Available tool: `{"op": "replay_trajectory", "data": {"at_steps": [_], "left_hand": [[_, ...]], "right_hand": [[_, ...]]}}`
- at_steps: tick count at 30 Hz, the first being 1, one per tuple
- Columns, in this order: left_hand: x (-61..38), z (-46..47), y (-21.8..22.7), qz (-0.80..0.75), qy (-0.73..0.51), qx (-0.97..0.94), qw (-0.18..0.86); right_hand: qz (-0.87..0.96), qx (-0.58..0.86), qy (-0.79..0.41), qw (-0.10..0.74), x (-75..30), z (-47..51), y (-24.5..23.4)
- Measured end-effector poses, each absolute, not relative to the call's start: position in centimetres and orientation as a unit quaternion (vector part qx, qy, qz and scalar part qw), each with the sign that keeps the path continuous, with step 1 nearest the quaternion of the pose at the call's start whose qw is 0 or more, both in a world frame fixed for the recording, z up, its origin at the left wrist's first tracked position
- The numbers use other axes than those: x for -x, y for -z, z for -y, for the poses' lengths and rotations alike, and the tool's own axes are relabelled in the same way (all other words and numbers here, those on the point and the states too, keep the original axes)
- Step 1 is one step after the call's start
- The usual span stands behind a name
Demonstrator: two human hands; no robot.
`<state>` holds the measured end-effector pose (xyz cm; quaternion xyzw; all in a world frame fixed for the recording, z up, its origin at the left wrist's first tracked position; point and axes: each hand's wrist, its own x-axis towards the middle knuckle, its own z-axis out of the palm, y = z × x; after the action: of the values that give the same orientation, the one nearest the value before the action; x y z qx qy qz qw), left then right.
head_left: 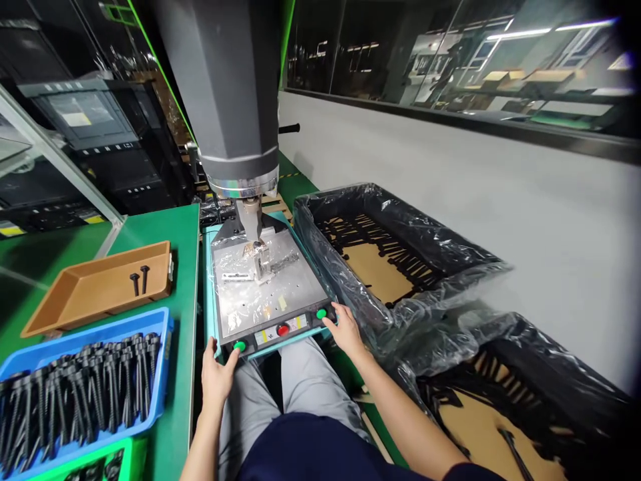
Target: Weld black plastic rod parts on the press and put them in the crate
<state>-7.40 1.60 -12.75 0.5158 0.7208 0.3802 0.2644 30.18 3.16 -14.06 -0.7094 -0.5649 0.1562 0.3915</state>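
My left hand [216, 377] rests at the near left corner of a press's base, its thumb on a green push button [239, 346] and its fingers along the side. At the near right corner, the thumb of my right hand [348, 332] touches or hovers just by another green push button [321, 313]. Both hands are open, holding nothing. Between the buttons sits a red button [283, 330]. On the metal plate [295, 294] stands a small fixture [260, 260], partly covered by clear film. The press's horn [250, 219] reaches down to it; any workpiece there is hard to make out.
On the green table [181, 267] at left, a brown tray [100, 284] holds two black bolt-like parts; a blue tray [163, 361] holds several long ones. A green bin [135, 457] stands nearest. Two film-lined boxes [465, 260] [541, 347] with black parts on cardboard stand right, beside a white wall.
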Motion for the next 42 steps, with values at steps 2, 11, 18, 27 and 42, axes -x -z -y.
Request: {"op": "replay_trajectory", "data": {"at_steps": [2, 11, 18, 27, 42], "left_hand": [[6.9, -2.2, 12.7, -0.719, -0.373, -0.527, 0.257], [6.8, -3.6, 13.8, -0.715, -0.39, -0.54, 0.212], [7.0, -3.5, 13.4, -0.699, -0.398, -0.547, 0.233], [6.6, -4.0, 13.5, -0.712, -0.42, -0.498, 0.262], [6.9, -3.1, 13.2, -0.684, -0.403, -0.559, 0.238]], "right_hand": [[0.565, 0.712, -0.148, 0.39, -30.0, -3.5, 14.6], [0.564, 0.721, -0.081, 0.395, -29.4, -4.6, 16.0], [0.562, 0.725, -0.088, 0.388, -29.8, -4.8, 16.4], [0.547, 0.723, -0.102, 0.409, -30.0, -5.0, 17.0], [0.536, 0.723, -0.133, 0.416, -30.0, -4.6, 16.9]]}}
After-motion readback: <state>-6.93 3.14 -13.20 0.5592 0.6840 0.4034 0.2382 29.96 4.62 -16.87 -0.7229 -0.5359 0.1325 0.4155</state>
